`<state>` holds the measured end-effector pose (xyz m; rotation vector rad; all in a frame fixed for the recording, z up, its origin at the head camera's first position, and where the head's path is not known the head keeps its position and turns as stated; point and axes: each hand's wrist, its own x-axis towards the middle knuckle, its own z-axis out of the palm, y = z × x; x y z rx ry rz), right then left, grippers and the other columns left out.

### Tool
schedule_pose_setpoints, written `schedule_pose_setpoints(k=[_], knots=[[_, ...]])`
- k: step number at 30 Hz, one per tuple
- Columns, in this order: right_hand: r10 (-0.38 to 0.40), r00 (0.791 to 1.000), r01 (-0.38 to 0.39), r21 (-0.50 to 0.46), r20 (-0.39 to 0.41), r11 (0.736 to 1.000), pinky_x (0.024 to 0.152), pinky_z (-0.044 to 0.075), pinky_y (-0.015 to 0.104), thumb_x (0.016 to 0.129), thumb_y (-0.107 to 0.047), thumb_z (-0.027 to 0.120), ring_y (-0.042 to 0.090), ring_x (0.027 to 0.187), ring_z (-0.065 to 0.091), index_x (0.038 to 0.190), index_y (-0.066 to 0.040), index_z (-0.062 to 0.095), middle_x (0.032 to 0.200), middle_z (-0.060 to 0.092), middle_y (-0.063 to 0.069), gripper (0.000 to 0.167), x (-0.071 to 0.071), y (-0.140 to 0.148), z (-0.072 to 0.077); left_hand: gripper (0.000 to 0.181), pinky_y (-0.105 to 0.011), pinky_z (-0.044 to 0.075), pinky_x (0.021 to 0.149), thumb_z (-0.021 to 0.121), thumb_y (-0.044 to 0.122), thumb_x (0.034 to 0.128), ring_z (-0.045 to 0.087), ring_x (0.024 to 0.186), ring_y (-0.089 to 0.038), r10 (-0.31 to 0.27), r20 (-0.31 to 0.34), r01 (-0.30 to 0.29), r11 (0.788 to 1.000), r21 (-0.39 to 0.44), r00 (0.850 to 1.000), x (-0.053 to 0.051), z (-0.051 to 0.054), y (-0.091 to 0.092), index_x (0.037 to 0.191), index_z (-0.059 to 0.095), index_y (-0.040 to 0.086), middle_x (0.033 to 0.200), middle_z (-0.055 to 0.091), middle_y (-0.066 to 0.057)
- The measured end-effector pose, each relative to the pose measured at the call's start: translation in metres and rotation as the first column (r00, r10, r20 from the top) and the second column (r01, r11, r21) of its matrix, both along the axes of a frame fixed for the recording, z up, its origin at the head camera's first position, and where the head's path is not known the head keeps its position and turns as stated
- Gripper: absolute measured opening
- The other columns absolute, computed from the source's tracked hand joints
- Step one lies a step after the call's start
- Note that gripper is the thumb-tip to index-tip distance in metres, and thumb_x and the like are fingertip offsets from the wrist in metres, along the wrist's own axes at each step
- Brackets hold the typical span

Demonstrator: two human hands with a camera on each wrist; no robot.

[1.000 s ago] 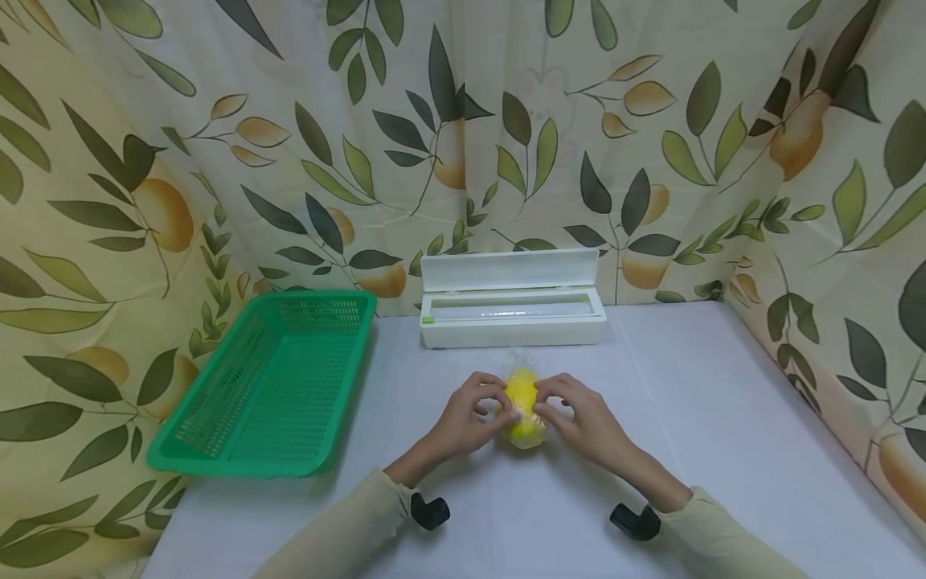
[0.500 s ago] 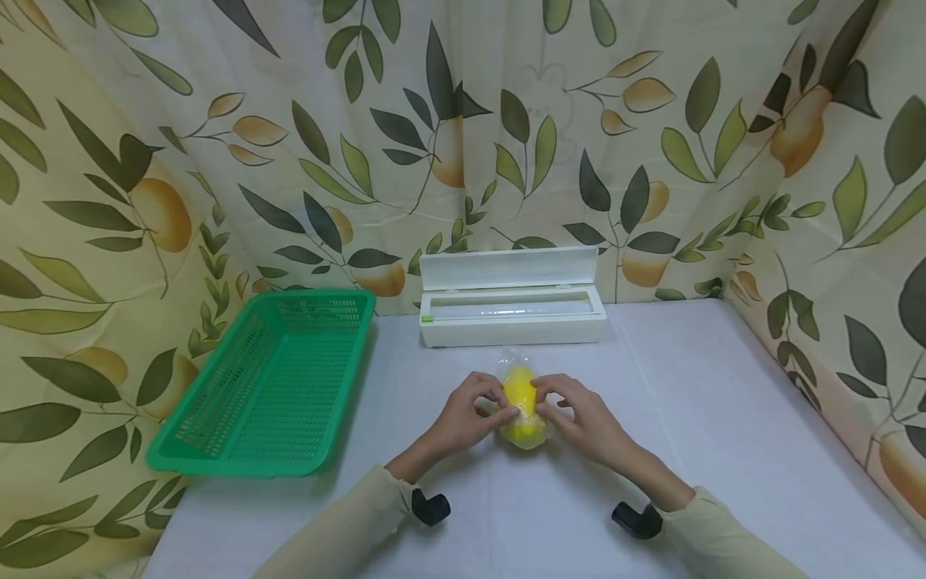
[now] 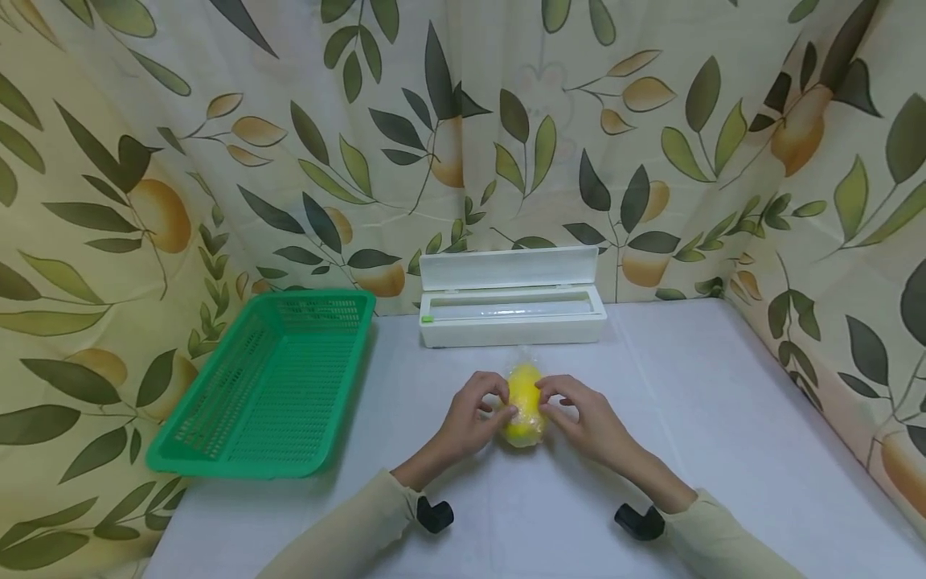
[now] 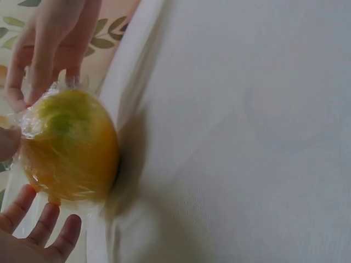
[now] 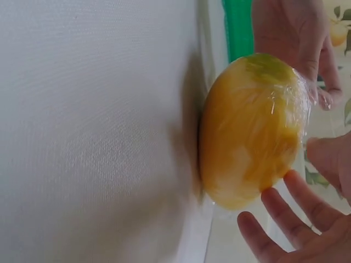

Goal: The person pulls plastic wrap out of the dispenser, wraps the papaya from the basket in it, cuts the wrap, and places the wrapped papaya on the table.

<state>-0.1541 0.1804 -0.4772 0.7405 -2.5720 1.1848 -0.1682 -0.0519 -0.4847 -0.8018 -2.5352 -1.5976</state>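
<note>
I have the left hand (image 3: 463, 414) and the right hand (image 3: 593, 418) on either side of a yellow fruit (image 3: 524, 384), fingers and thumbs curved in to grip it from both sides. Clear film (image 5: 300, 107) is wrapped around the fruit, creased and shiny on its upper side; whether the fingertips pinch the film alone or press through it, I can't tell. In my right wrist view the fruit looks orange-yellow with a greenish patch at one end. It sits low at the middle of the table (image 3: 723, 402); I can't make out whether its underside touches the white cover. Just beyond it stands a long white box (image 3: 514, 333), its lid (image 3: 510, 269) raised at the back, with a roll (image 3: 514, 308) of clear film inside. Off to my left, well apart from the fruit, is a green basket (image 3: 217, 466). A leaf-print curtain (image 3: 506, 217) hangs behind.
</note>
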Motion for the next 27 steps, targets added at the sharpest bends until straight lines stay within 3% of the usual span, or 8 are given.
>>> schedule_pose_setpoints(k=[5, 9, 14, 18, 23, 27], knots=[[0.056, 0.998, -0.055, 0.043, -0.015, 0.998, 0.097, 0.052, 0.056, 0.088, -0.014, 0.083, 0.035, 0.126, 0.06, 0.1, -0.02, 0.063, 0.133, 0.065, 0.008, 0.024, 0.004, 0.003, -0.001, 0.009, -0.036, 0.059, 0.084, 0.076, 0.016, 0.0944, 0.059, 0.115, -0.02, 0.005, -0.046, -0.007, 0.999, -0.033, 0.999, -0.002, -0.003, -0.005, 0.095, 0.067, 0.015, 0.122, 0.063, -0.003], [0.08, 0.996, -0.078, 0.083, -0.026, 0.993, 0.103, 0.047, 0.059, 0.083, -0.02, 0.088, 0.037, 0.13, 0.056, 0.1, -0.021, 0.063, 0.138, 0.061, 0.009, 0.03, 0.005, 0.003, -0.002, 0.011, -0.033, 0.059, 0.085, 0.081, 0.016, 0.0907, 0.062, 0.116, -0.021, -0.026, -0.065, 0.022, 0.998, -0.053, 0.998, -0.004, -0.005, -0.01, 0.098, 0.072, 0.014, 0.126, 0.063, -0.004], [0.062, 0.998, -0.061, 0.068, -0.02, 0.996, 0.099, 0.051, 0.055, 0.079, -0.019, 0.089, 0.035, 0.129, 0.057, 0.101, -0.02, 0.063, 0.139, 0.062, 0.009, 0.034, 0.006, 0.005, -0.003, 0.02, -0.035, 0.06, 0.085, 0.084, 0.012, 0.0858, 0.062, 0.119, -0.024, -0.104, -0.089, 0.099, 0.994, -0.052, 0.991, -0.008, -0.008, -0.016, 0.103, 0.075, 0.012, 0.13, 0.063, -0.007], [0.07, 0.997, -0.069, 0.037, -0.024, 0.997, 0.09, 0.057, 0.05, 0.078, -0.016, 0.089, 0.034, 0.125, 0.06, 0.1, -0.02, 0.064, 0.136, 0.063, 0.009, 0.034, 0.002, 0.007, -0.004, 0.02, -0.036, 0.06, 0.085, 0.084, 0.01, 0.086, 0.062, 0.12, -0.023, -0.114, -0.089, 0.111, 0.993, -0.046, 0.989, -0.011, -0.009, -0.017, 0.104, 0.077, 0.011, 0.129, 0.064, -0.006], [0.099, 0.994, -0.098, 0.014, -0.044, 0.995, 0.086, 0.058, 0.05, 0.082, -0.015, 0.086, 0.036, 0.124, 0.061, 0.099, -0.02, 0.065, 0.134, 0.065, 0.01, 0.027, -0.001, 0.008, -0.006, 0.017, -0.031, 0.059, 0.084, 0.084, 0.01, 0.0857, 0.061, 0.119, -0.023, -0.103, -0.075, 0.102, 0.995, -0.023, 0.992, -0.013, -0.01, -0.017, 0.102, 0.079, 0.01, 0.126, 0.065, -0.005], [0.105, 0.994, -0.105, -0.014, -0.014, 0.994, 0.086, 0.058, 0.05, 0.086, -0.011, 0.083, 0.037, 0.125, 0.059, 0.099, -0.021, 0.066, 0.135, 0.064, 0.01, 0.023, -0.003, 0.008, -0.007, 0.012, -0.03, 0.058, 0.086, 0.083, 0.011, 0.0866, 0.059, 0.12, -0.022, -0.079, 0.012, 0.079, 0.997, 0.022, 0.997, -0.017, -0.013, -0.015, 0.098, 0.079, 0.011, 0.124, 0.064, -0.003]])
